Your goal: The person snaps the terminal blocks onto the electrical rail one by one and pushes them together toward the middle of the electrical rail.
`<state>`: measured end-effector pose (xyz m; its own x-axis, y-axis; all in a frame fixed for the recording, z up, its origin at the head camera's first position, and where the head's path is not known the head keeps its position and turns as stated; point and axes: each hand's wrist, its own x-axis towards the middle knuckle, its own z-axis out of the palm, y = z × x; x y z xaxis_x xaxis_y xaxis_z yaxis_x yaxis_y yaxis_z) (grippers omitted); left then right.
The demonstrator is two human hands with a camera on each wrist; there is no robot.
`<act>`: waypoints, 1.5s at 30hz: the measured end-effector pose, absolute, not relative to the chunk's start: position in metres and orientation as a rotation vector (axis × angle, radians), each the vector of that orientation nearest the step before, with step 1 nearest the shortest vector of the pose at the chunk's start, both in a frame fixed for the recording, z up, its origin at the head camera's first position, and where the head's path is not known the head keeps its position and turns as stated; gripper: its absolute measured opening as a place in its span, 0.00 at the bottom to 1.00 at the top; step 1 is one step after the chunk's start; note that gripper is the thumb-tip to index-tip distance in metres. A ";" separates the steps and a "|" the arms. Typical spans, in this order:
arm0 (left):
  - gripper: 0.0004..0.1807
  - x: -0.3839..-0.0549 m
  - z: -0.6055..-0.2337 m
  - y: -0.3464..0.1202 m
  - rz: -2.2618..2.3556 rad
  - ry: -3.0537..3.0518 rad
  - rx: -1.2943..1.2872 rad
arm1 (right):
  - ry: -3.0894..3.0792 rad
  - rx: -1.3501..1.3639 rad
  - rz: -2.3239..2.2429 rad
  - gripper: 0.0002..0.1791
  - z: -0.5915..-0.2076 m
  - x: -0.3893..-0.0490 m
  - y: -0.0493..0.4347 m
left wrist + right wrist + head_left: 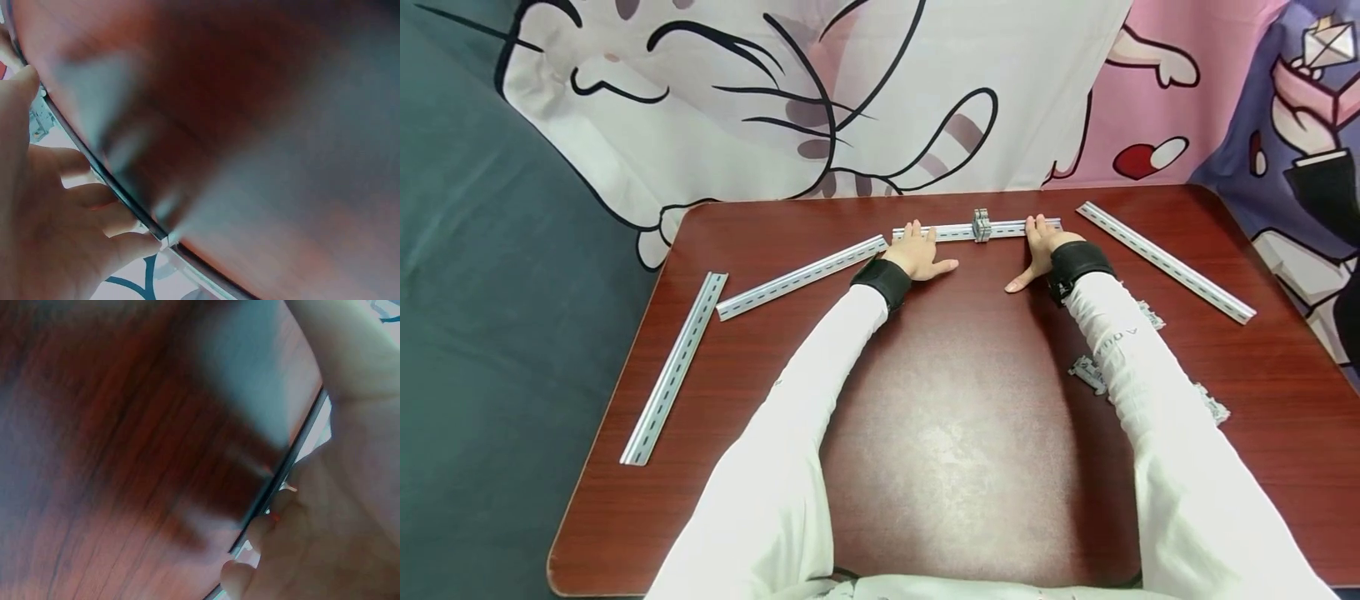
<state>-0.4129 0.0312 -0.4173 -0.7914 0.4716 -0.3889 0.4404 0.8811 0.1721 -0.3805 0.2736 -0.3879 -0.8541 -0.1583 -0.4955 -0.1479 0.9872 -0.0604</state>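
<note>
At the far edge of the table a slotted metal DIN rail [951, 232] lies crosswise. A small cluster of grey terminal blocks [981, 225] stands on it near the middle. My left hand [917, 252] touches the rail's left end with outstretched fingers, its thumb spread to the right over the tabletop. At the other end, the straight fingers of my right hand [1043, 246] rest on the rail, the thumb pointing back and left. Both wrist views show the left hand [56, 225] and right hand [325, 519] with fingertips against the rail's dark edge, partly blurred.
Two more slotted rails, one slanted [801, 277] and one steeper [677, 367], lie on the left. Another rail [1165, 262] lies diagonally at the right. Loose grey pieces [1088, 373] are partly hidden by the right sleeve. A printed curtain [1037, 100] hangs behind the wooden table [955, 500].
</note>
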 end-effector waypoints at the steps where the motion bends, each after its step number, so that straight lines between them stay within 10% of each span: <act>1: 0.50 -0.414 -0.417 0.030 0.101 2.625 0.661 | 2.605 -0.224 -0.022 0.80 -0.391 -0.384 0.275; 45: 0.47 -0.432 -0.414 -0.012 0.083 2.694 0.601 | 2.538 -0.352 0.004 0.84 -0.410 -0.433 0.258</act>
<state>-0.4324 -0.0124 -0.4138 -0.8371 0.4208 -0.3495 0.3986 0.9068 0.1371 -0.4334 0.2576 -0.4101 -0.8021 -0.2491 -0.5428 -0.2510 0.9653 -0.0722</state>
